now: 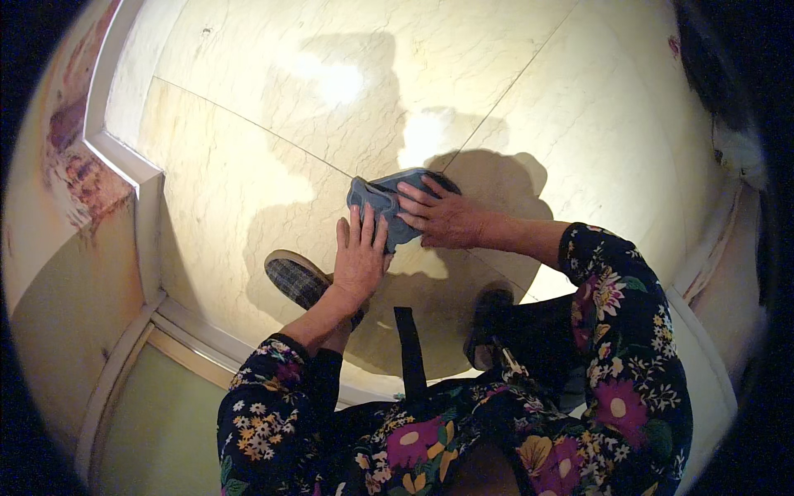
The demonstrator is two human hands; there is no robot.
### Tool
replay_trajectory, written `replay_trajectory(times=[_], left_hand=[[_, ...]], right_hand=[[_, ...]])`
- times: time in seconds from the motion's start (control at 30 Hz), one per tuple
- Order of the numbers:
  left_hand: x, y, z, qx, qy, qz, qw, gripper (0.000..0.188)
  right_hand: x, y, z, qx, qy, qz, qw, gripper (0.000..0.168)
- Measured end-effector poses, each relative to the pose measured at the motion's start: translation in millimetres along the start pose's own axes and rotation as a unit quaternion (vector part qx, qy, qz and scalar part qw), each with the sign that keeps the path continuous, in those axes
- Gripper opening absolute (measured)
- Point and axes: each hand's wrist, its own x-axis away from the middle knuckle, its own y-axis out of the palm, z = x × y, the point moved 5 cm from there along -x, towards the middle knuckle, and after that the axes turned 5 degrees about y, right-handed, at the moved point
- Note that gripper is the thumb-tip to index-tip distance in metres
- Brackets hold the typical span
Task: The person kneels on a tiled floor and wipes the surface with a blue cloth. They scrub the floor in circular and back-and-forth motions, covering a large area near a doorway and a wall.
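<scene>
A blue-grey fabric item [406, 230], folded or bunched with a raised rim, is under both my hands over the floor. Whether it is a cloth or soft footwear is unclear. The fingers of my left hand [361, 251] lie stretched over its near left part, pointing away from me. From the right, my right hand [441, 214] reaches across its far right part with fingers spread. Both thumbs and the item's underside are hard to make out, so a firm grip cannot be confirmed.
Pale tiles with thin joints make up the floor [217, 155]. On my left foot is a plaid slipper [294, 277]; a dark shoe [487, 322] shows at right. A stepped white skirting [149, 229] runs along the stained wall [93, 180]. A dark strap [409, 350] hangs before me.
</scene>
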Motion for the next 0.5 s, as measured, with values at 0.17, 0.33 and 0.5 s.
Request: replay_trajectory(times=[0.17, 0.33, 0.5], left_hand=[[-40.1, -28.1, -47.5, -0.003, -0.038, 0.073, 0.997, 0.059], [-109.1, -100.5, -133.3, 0.001, -0.173, 0.272, 0.947, 0.056], [-97.2, -69.9, -111.5, -0.001, -0.203, 0.301, 0.932, 0.059]], right_hand=[[-49.0, -25.9, 54.9, 0.071, 0.058, -0.011, 0.996, 0.061], [-144.5, -92.6, 132.5, 0.135, 0.233, 0.25, 0.93, 0.051], [-127.8, -76.4, 110.7, 0.137, 0.228, 0.218, 0.939, 0.058]])
